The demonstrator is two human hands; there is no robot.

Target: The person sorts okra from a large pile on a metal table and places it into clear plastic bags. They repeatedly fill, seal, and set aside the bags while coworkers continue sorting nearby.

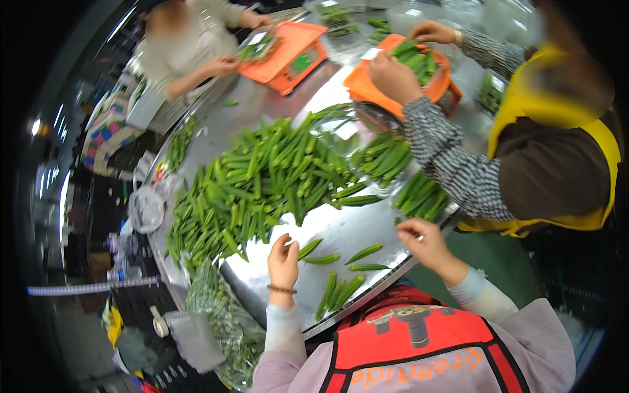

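My left hand (283,265) hovers over the metal table with its fingers loosely bent and nothing visible in them. Two okra pods (320,258) lie just to its right. At the table's right edge, my right hand (426,244) has its fingertips beside a small dark green bit; whether it grips this is unclear. Just above that hand sits a bunch of okra (422,196), apparently in a clear container. Between my hands lie two separate pods (363,252), and nearer my apron several more pods (339,294). A large okra heap (265,172) spreads beyond my hands.
Two co-workers stand at orange scales, one scale (285,59) at the far side, another (376,83) at the right. A co-worker's checked sleeve (442,152) reaches over the right side. A clear bag of okra (221,314) hangs by the left edge. Clear tubs (339,130) hold okra.
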